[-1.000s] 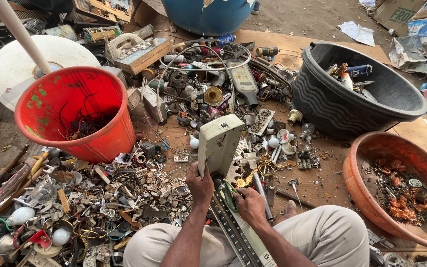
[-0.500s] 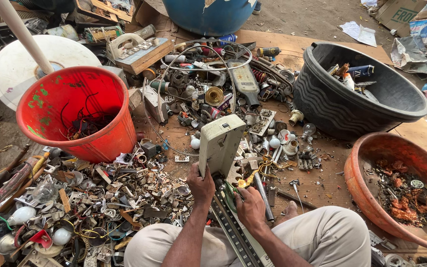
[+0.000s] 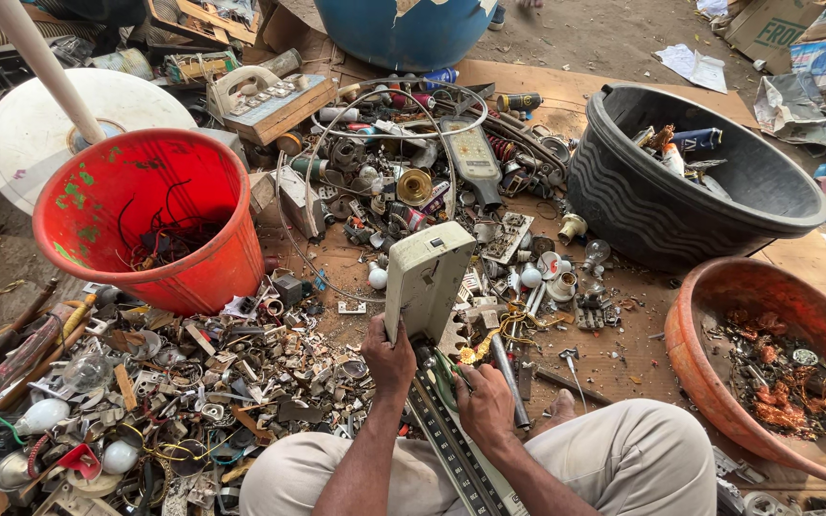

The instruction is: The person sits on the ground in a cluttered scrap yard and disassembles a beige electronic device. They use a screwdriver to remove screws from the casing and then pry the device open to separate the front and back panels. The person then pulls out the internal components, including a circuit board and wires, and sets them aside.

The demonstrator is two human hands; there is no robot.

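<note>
The ground is bare dirt overlaid with flattened brown cardboard, and nearly all of it is buried under scrap: bulbs, wires, sockets and broken plastic bits spread from the lower left up to the middle. A red bucket with dark wires inside stands at the left, touching a white round disc behind it. A black ribbed tub sits at the upper right, an orange basin holding coppery scrap at the lower right, and a blue drum at the top edge. The person sits with knees in pale trousers at the bottom edge. The left hand is clamped around the lower end of an upright cream plastic casing, held just above the scrap in the centre. The right hand is curled on green wires and a long dark strip lying between the knees. Open ground shows only between the casing and the basin, and on the cardboard behind the tub.
</note>
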